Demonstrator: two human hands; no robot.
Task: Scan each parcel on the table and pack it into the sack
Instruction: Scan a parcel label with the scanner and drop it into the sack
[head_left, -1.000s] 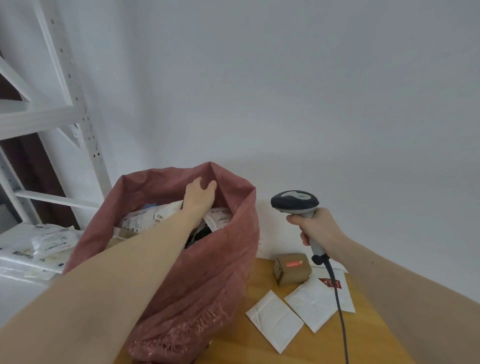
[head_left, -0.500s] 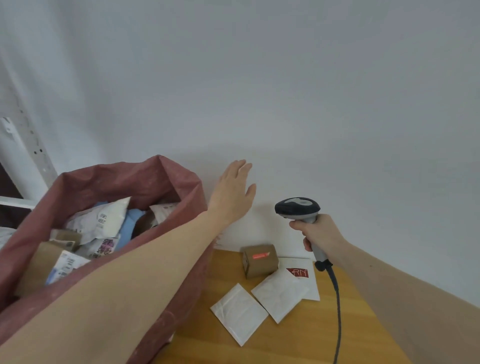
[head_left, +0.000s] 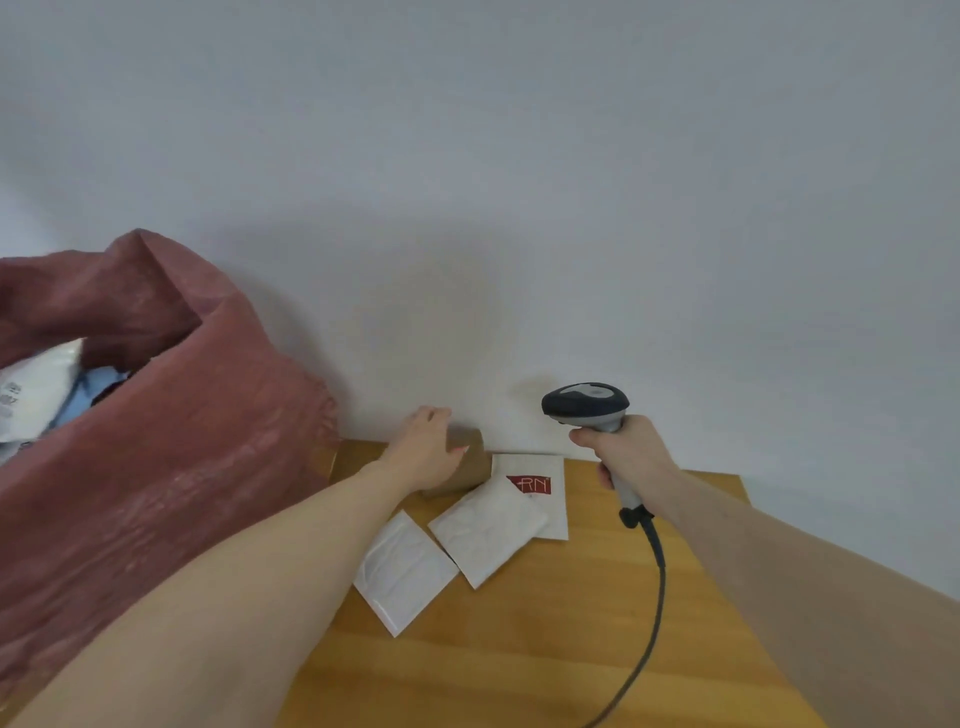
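The small box (head_left: 465, 462) is grasped by the left hand (head_left: 423, 452); the scanner (head_left: 589, 410) is gripped by the right hand (head_left: 621, 449). The envelope (head_left: 488, 530) leaning against it could be dragged along.

box (head_left: 470, 465) half hidden, sack (head_left: 156, 441) cut off left

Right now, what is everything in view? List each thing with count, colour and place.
sack: 1, dull red, left of the table, open, parcels inside
box: 1, brown, far table edge, under the left hand
mailers: 3, white, mid-table; the farthest bears a red logo
scanner: 1, grey and black, corded, above the table
table: 1, wooden
wall: white, behind
left hand: on the box
right hand: grips the scanner
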